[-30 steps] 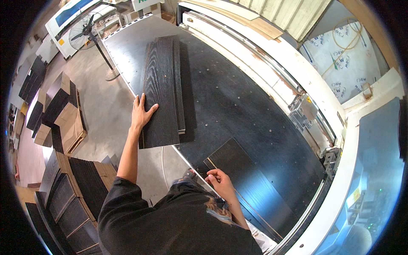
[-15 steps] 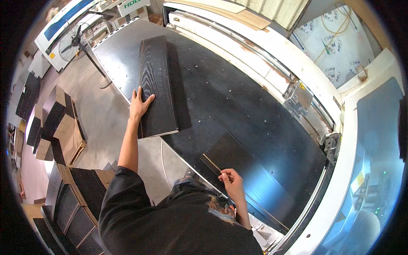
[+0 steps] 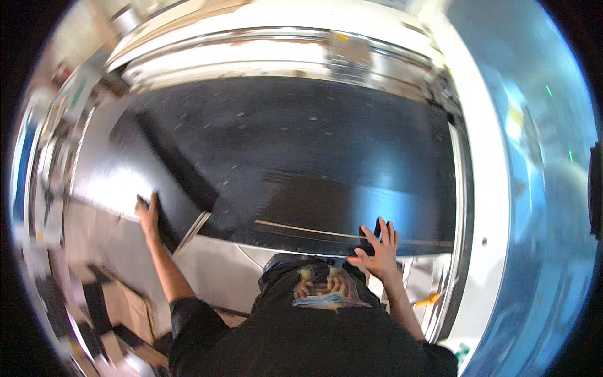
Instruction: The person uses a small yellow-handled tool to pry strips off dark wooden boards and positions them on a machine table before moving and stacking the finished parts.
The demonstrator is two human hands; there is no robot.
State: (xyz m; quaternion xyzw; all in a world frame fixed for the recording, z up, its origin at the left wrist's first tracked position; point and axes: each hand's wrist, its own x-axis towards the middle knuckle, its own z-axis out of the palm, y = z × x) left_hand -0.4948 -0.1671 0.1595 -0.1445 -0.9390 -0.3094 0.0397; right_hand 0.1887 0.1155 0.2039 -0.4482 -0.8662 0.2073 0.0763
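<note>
My left hand (image 3: 149, 220), fingers apart, rests at the near left edge of a dark wood-grain board (image 3: 173, 210) that looks thick or stacked. That board lies slanting on the black table (image 3: 282, 125), its pale-edged end sticking out past the table's front. Spread fingers show on my right hand (image 3: 379, 251), at the front edge of a flat dark panel (image 3: 308, 198). A thin pale strip or bare edge (image 3: 301, 229) runs along the panel's front side. I cannot tell whether the right fingertips touch the panel. Motion blurs the picture.
A white machine beam with a rail (image 3: 270, 47) spans the table's far side and carries a metal carriage (image 3: 348, 56). On the right stands a white frame (image 3: 480, 188) beside a bluish clear cover (image 3: 540, 207). Stacked dark boards (image 3: 107, 301) stand on the floor at lower left.
The view has swung toward the right. My right hand has opened from a pinch at the strip and is farther right along the panel's edge. My left hand stays by the board.
</note>
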